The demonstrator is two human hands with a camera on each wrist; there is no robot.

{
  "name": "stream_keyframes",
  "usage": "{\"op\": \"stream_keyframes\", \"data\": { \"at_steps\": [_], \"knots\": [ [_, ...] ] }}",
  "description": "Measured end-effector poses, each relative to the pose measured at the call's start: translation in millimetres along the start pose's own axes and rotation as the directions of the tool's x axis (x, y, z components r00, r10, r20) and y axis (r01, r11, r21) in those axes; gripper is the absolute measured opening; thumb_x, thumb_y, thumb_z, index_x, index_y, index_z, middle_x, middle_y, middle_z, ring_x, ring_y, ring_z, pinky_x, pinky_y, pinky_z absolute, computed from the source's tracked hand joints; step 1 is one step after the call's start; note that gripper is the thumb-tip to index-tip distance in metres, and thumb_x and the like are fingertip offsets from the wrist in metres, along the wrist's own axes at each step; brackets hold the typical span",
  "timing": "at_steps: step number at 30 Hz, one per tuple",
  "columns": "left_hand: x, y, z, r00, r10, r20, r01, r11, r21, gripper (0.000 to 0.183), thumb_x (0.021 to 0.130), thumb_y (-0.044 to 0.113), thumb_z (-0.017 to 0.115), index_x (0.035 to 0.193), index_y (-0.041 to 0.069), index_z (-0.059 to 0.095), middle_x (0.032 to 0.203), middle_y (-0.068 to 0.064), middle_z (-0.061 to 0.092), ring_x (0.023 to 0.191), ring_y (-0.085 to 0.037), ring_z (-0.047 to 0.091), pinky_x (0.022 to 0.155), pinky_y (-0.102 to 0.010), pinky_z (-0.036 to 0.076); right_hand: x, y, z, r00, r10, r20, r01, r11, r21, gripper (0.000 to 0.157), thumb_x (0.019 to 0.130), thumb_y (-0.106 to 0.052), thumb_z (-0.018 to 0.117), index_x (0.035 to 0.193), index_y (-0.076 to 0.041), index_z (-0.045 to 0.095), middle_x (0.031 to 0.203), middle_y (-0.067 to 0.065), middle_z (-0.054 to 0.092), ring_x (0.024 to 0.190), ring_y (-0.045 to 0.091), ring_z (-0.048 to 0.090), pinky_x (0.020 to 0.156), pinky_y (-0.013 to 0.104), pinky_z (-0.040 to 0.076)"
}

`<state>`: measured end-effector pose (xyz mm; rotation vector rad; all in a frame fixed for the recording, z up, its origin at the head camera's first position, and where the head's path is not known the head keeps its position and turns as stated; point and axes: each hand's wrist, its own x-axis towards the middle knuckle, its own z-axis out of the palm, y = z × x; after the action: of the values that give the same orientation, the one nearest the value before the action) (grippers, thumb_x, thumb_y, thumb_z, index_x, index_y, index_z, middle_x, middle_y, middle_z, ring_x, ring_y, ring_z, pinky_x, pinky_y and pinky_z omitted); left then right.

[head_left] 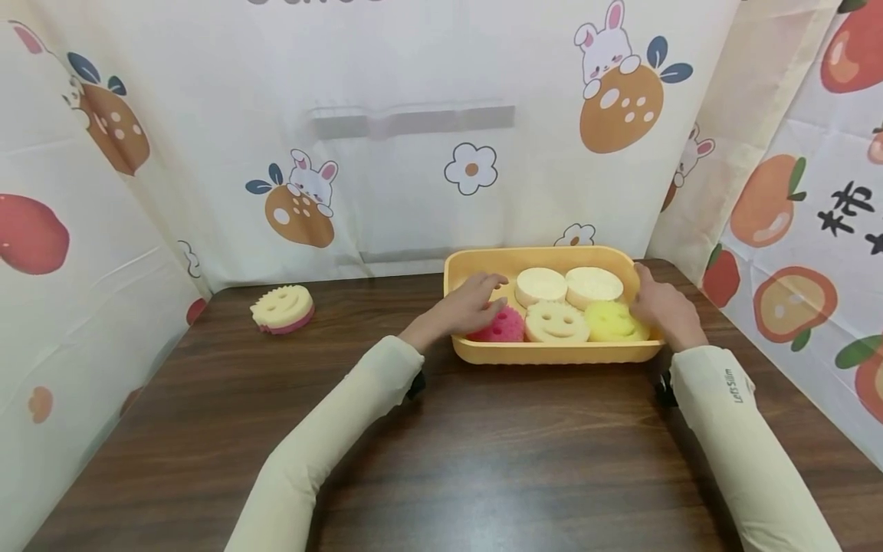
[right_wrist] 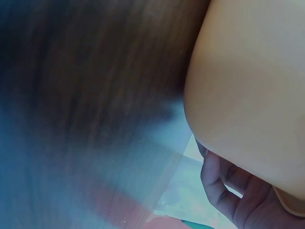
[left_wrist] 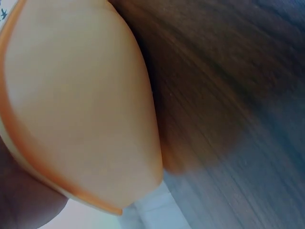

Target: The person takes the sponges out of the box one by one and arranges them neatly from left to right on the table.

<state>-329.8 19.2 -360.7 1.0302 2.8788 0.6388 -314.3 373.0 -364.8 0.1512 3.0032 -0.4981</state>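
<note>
A yellow plastic tray stands at the back right of the table. My left hand reaches over its left end, with thumb and fingers apart above a pink smiley sponge. Whether a fingertip touches that sponge cannot be made out. At the other end my right hand grips the tray's right wall; its curled fingers show along the outside in the right wrist view. Beside the pink sponge lie a cream smiley sponge and a yellow smiley sponge.
Two plain round cream sponges sit along the tray's back. Far to the left on the dark wooden table lies a cream smiley sponge stacked on a pink one. Printed curtains enclose the back and sides.
</note>
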Motion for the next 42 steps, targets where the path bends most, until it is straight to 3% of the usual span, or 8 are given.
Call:
{"op": "stream_keyframes", "data": {
  "at_steps": [6, 19, 23, 27, 37, 42],
  "knots": [
    [1.1, 2.3, 5.4, 1.000, -0.020, 0.011, 0.019, 0.999, 0.041, 0.048, 0.104, 0.034, 0.048, 0.145, 0.011, 0.043, 0.145, -0.010, 0.047, 0.129, -0.023, 0.048, 0.107, -0.042, 0.047, 1.4, 0.3, 1.8, 1.000, 0.005, 0.007, -0.005, 1.000, -0.003, 0.075, 0.096, -0.019, 0.038, 0.158, -0.006, -0.003, 0.121, 0.039, 0.051, 0.090, 0.041, 0.055, 0.069, 0.052, 0.045],
    [3.9, 6.5, 5.8, 0.999, -0.016, 0.043, 0.008, 0.984, 0.176, 0.048, 0.104, 0.039, 0.044, 0.145, 0.014, 0.045, 0.139, -0.008, 0.054, 0.126, -0.023, 0.055, 0.110, -0.038, 0.044, 3.0, 2.0, -0.2, 1.000, 0.011, -0.007, -0.011, 1.000, -0.011, 0.075, 0.097, -0.020, 0.038, 0.158, -0.006, -0.003, 0.124, 0.041, 0.048, 0.096, 0.046, 0.055, 0.073, 0.057, 0.046],
    [4.5, 7.0, 5.8, 0.996, -0.029, 0.081, 0.011, 0.976, 0.218, 0.049, 0.103, 0.043, 0.044, 0.144, 0.015, 0.047, 0.137, -0.007, 0.056, 0.122, -0.022, 0.057, 0.108, -0.039, 0.046, 3.5, 1.5, -0.1, 1.000, 0.016, -0.003, -0.016, 1.000, -0.006, 0.076, 0.097, -0.020, 0.039, 0.159, -0.007, -0.004, 0.124, 0.041, 0.048, 0.096, 0.045, 0.055, 0.073, 0.057, 0.046],
    [4.3, 6.9, 7.2, 0.993, -0.047, 0.107, 0.022, 0.974, 0.225, 0.051, 0.103, 0.045, 0.045, 0.144, 0.015, 0.048, 0.134, -0.006, 0.057, 0.117, -0.022, 0.059, 0.105, -0.040, 0.048, 3.0, 0.8, 0.4, 1.000, 0.013, -0.003, -0.013, 1.000, -0.013, 0.075, 0.097, -0.020, 0.038, 0.159, -0.007, -0.004, 0.123, 0.041, 0.049, 0.095, 0.045, 0.055, 0.072, 0.056, 0.046],
    [2.3, 4.7, 9.6, 0.992, -0.075, 0.099, 0.051, 0.973, 0.226, 0.051, 0.100, 0.047, 0.049, 0.140, 0.016, 0.050, 0.125, -0.003, 0.058, 0.108, -0.017, 0.059, 0.096, -0.037, 0.052, 1.0, -3.3, -1.4, 1.000, 0.013, 0.003, -0.013, 1.000, -0.017, 0.075, 0.098, -0.020, 0.037, 0.159, -0.008, -0.004, 0.124, 0.041, 0.049, 0.096, 0.046, 0.056, 0.071, 0.056, 0.046],
    [1.9, 5.0, 9.4, 0.991, -0.084, 0.101, 0.058, 0.969, 0.240, 0.053, 0.100, 0.048, 0.048, 0.141, 0.016, 0.049, 0.130, -0.004, 0.059, 0.112, -0.017, 0.060, 0.097, -0.037, 0.052, 0.1, -2.7, -2.0, 1.000, 0.019, 0.008, -0.019, 1.000, -0.007, 0.078, 0.096, -0.021, 0.040, 0.159, -0.008, -0.005, 0.127, 0.041, 0.046, 0.099, 0.047, 0.054, 0.074, 0.058, 0.045]
  ]
}}
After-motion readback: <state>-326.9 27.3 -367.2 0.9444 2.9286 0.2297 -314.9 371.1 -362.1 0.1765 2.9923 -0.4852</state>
